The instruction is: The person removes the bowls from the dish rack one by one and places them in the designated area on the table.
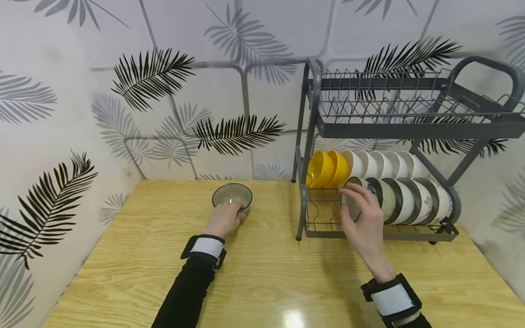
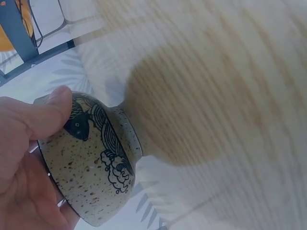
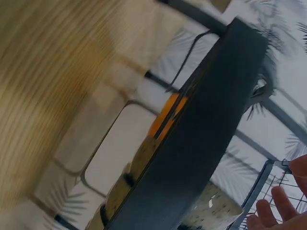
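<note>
My left hand [image 1: 224, 219] grips a small speckled bowl [image 1: 229, 193] near the table's back edge. In the left wrist view the thumb presses the outer wall of this speckled bowl [image 2: 91, 167], by a dark fish-and-wave drawing, while the fingers reach past the rim. The bowl's foot is right at the tabletop. My right hand [image 1: 364, 221] is at the lower rack shelf, thumb and fingers spread and bent around the front of the leftmost speckled bowl [image 1: 350, 208]. In the right wrist view its fingers [image 3: 283, 203] appear apart from a speckled bowl [image 3: 213, 206].
A two-tier dish rack [image 1: 324, 132] stands at the right of the wooden table [image 1: 254, 273]. Its lower shelf holds yellow bowls [image 1: 321, 168], several white bowls [image 1: 381, 164] behind, and several patterned bowls [image 1: 404, 200] in front. The patterned wall [image 1: 221, 100] rises behind the table.
</note>
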Tool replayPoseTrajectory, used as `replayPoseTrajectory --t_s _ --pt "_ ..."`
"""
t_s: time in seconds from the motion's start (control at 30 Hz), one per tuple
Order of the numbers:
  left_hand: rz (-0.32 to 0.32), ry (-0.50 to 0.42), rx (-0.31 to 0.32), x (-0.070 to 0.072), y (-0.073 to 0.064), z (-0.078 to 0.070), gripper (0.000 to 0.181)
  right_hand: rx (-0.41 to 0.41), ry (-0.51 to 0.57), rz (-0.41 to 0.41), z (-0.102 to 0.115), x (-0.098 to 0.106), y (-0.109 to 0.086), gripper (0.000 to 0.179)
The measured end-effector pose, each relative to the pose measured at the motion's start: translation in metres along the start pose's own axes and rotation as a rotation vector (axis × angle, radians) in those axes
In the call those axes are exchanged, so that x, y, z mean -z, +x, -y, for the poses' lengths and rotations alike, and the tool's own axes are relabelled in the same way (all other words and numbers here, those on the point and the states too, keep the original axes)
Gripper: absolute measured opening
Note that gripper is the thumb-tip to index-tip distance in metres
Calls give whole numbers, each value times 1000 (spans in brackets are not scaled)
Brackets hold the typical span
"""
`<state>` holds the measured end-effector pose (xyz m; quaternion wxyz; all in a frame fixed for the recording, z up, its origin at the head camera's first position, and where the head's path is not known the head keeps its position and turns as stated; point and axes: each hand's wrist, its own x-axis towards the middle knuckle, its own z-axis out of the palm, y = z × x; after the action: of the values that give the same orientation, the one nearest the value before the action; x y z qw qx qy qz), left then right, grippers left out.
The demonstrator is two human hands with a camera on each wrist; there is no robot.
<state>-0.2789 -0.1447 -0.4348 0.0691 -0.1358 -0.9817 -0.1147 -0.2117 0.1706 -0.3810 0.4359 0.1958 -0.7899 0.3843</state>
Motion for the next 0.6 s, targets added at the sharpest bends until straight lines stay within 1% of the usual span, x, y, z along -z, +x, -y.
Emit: replayPoseTrajectory --t_s 0.1,0.2,0.3,0.43,0.53,0.6 --pt "-5 10 -9 0 0 0 13 18 -99 7 -9 1 4 35" --pt "-19 25 -29 0 -1 -2 14 14 -168 41 -16 0 5 40" --pt "-50 32 -49 -2 -4 -3 18 13 -227 84 -22 -2 4 42" --pt "-126 75 -80 -8 -12 -7 37 24 -294 122 -28 -5 1 46" --pt "-180 115 -110 -13 -21 -15 55 37 -344 149 -31 -6 0 48" --pt "-205 79 -132 -15 -29 -23 62 46 -373 169 -33 -6 1 50"
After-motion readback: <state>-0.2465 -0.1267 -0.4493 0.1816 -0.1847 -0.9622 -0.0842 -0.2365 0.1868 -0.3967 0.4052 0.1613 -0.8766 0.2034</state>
